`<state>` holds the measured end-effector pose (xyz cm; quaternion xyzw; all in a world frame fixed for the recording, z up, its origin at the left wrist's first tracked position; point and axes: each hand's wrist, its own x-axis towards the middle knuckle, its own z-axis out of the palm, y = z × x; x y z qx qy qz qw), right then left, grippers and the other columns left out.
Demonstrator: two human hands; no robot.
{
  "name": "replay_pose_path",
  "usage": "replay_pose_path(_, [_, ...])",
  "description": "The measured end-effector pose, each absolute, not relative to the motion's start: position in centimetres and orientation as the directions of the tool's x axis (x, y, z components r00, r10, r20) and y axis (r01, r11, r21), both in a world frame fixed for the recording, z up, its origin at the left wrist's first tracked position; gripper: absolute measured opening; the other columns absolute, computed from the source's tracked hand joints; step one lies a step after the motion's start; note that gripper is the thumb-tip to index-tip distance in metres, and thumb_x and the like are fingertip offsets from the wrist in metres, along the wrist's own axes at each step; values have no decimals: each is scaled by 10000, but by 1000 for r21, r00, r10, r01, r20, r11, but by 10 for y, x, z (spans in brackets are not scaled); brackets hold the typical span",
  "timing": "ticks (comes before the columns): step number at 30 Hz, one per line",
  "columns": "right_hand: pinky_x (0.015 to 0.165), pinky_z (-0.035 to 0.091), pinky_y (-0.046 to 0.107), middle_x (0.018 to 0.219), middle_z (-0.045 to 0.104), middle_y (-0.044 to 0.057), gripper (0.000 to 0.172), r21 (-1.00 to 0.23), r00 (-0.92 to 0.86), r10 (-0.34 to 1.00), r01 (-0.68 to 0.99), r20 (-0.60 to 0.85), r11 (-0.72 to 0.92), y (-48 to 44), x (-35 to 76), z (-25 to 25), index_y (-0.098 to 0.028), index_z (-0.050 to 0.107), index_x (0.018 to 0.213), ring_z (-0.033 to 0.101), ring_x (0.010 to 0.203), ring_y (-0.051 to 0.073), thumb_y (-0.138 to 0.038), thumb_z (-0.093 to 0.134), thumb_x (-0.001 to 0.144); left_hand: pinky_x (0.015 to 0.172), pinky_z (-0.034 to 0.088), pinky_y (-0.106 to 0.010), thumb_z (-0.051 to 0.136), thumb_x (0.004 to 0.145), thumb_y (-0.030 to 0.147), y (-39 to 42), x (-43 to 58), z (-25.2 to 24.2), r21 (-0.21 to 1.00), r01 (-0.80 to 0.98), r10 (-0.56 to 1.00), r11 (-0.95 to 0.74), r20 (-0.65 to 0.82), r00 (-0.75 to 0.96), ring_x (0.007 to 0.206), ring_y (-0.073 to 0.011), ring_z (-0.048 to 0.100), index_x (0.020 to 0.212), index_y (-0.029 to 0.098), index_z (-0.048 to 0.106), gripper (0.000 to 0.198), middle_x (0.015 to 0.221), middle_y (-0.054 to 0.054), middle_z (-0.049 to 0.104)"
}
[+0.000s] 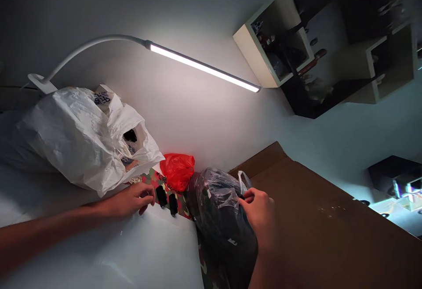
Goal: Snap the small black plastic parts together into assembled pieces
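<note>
My right hand [260,207] is at the top of a clear plastic bag [227,194] filled with dark contents. Its thumb and fingers pinch a small black piece [242,198] against the bag's opening; most of that piece is hidden. My left hand [142,196] hovers over the edge of the white table with its fingers curled in, and whatever they may hold is out of sight. Just right of it, two small black pieces [161,196] lie side by side on a camouflage-patterned mat [183,210]. Small gold-coloured bits [135,179] sit behind the left hand.
A large white plastic bag [82,139] stands open at the left. A red plastic bag [178,170] rests against the wall. Overhead stretches a lit lamp bar [204,67] on a bent neck. Brown cardboard [316,218] fills the right side; wall shelves [273,38] hang above.
</note>
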<state>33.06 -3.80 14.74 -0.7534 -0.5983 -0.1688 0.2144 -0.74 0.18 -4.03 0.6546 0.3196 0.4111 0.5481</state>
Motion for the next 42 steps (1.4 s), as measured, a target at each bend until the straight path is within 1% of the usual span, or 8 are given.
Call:
replay_pose_path(6, [533, 335, 279, 634, 670, 25, 147, 58, 142, 866, 980, 480, -192, -12, 343, 125, -242, 633, 692, 618, 577, 201, -297, 721, 796, 586, 415, -267, 613, 870, 367, 2, -6, -46, 979, 18, 883, -201, 174, 437, 614, -171, 574, 751, 224, 723, 216, 646, 6, 634])
replay_pose_path(17, [557, 380, 306, 774, 744, 119, 291, 56, 303, 846, 930, 439, -362, -7, 347, 117, -237, 806, 868, 681, 664, 262, -365, 563, 967, 503, 350, -261, 604, 808, 314, -8, -9, -32, 994, -43, 886, -101, 110, 450, 514, -155, 467, 820, 226, 662, 106, 538, 52, 566])
replay_pose_path(24, [651, 543, 364, 808, 772, 145, 454, -284, 182, 606, 956, 774, 75, -39, 308, 123, -169, 795, 901, 711, 720, 298, -558, 565, 944, 552, 404, -242, 585, 839, 245, 0, -5, -42, 985, 29, 878, -170, 137, 458, 545, -109, 530, 761, 226, 718, 156, 558, 53, 585])
replay_pose_path(28, [625, 521, 323, 711, 721, 64, 434, -202, 53, 444, 934, 894, 295, -57, 262, 105, -202, 766, 829, 658, 621, 224, -561, 578, 983, 530, 408, -231, 634, 829, 263, -1, -5, -40, 983, -26, 876, -181, 173, 451, 541, -111, 545, 722, 231, 739, 154, 559, 43, 603])
replay_pose_path(33, [622, 472, 288, 765, 713, 34, 378, -247, -291, 781, 838, 553, 487, -36, 214, 57, -214, 738, 852, 617, 613, 172, -467, 531, 1041, 531, 385, -263, 650, 826, 304, -10, -8, -30, 983, -42, 885, -179, 180, 429, 550, -149, 537, 721, 213, 748, 170, 556, 25, 597])
replay_pose_path(35, [700, 495, 294, 962, 768, 45, 200, -285, -328, 902, 869, 283, 405, -22, 204, 39, -232, 745, 1055, 709, 784, 205, -385, 628, 1000, 545, 375, -278, 621, 834, 315, -13, -9, -28, 984, -27, 885, -175, 170, 434, 558, -163, 522, 748, 215, 729, 171, 568, 29, 585])
replay_pose_path(37, [790, 511, 316, 1179, 764, 61, 381, -239, -316, 947, 917, 55, 320, -12, 198, 23, -268, 676, 1303, 739, 1030, 265, -304, 724, 926, 565, 371, -293, 599, 821, 295, -15, -9, -27, 983, -24, 887, -184, 177, 427, 571, -176, 510, 724, 219, 685, 150, 571, 29, 575])
replay_pose_path(42, [840, 499, 355, 1380, 683, 97, 477, -109, -258, 966, 961, -28, 253, -5, 197, -4, -277, 578, 1402, 683, 1237, 328, -243, 668, 935, 601, 382, -311, 572, 818, 284, -14, -8, -27, 967, -2, 906, -254, 239, 349, 616, -193, 529, 657, 220, 625, 181, 616, 7, 587])
